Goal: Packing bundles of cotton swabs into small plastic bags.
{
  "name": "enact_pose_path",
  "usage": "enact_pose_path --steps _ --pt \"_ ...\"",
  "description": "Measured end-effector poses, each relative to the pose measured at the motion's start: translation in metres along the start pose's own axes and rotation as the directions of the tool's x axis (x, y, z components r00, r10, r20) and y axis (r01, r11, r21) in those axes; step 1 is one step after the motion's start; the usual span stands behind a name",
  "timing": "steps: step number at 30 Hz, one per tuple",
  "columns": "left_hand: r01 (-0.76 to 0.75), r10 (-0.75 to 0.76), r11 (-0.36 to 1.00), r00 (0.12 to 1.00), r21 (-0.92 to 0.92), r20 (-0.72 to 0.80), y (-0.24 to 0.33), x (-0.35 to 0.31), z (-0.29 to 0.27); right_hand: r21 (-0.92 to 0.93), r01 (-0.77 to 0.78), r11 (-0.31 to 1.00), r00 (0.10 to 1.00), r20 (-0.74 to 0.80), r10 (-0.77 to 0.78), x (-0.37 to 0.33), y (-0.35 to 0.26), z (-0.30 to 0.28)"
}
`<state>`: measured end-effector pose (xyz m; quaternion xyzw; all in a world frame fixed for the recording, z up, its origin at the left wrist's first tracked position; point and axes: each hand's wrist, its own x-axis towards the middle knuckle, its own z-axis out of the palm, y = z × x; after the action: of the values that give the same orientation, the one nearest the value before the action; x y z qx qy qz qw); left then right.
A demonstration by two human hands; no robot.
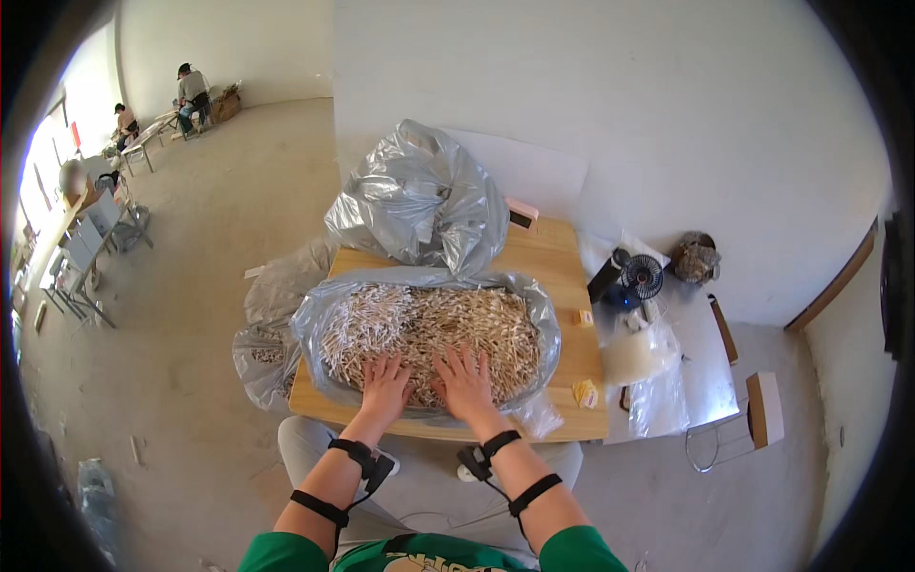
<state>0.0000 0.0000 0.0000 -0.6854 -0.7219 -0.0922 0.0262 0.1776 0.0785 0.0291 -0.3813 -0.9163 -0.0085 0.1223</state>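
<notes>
Head view: we rested our left hand point(385, 386) and right hand point(465, 381), fingers spread open, on the thin sticks point(467, 324) in the grey plastic liner point(548, 329) along the desk's point(558, 262) near edge; spreading seemed well along, the paler left side looking uneven.

sticks point(457, 320) lie in a bag point(547, 334) on the table point(558, 253).

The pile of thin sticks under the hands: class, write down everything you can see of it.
The pile is a dense, broad mass of short, thin sticks, possibly cotton swabs, whiter at the left and tan toward the right. They lie jumbled in many directions, inside grey plastic sheeting on the wooden table. The left hand and right hand rest on its near side, fingers spread.
</notes>
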Motion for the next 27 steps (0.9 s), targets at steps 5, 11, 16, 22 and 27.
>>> enact_pose_path --steps 5,11,16,22,27 --pt "0.072 -0.063 0.956 0.997 -0.285 0.04 0.003 -0.001 0.001 0.03 -0.01 0.999 1.0 0.012 0.009 -0.02 -0.004 0.006" --pt "0.058 -0.063 0.997 0.991 -0.045 -0.118 -0.028 0.05 -0.021 -0.016 -0.028 0.999 0.999 -0.024 0.028 -0.015 -0.006 0.007" --pt "0.057 -0.05 0.998 0.982 0.035 -0.181 -0.071 0.06 -0.002 -0.036 -0.016 0.999 1.0 0.016 0.016 -0.013 -0.009 0.011" --pt "0.055 -0.059 0.998 0.976 -0.025 -0.209 -0.062 0.063 0.001 -0.074 -0.007 0.997 0.995 0.094 0.014 -0.009 -0.006 0.006" --pt "0.069 -0.093 0.991 0.974 -0.118 -0.208 -0.065 0.066 0.001 0.019 0.069 0.997 0.989 0.133 -0.071 0.019 -0.011 -0.035"
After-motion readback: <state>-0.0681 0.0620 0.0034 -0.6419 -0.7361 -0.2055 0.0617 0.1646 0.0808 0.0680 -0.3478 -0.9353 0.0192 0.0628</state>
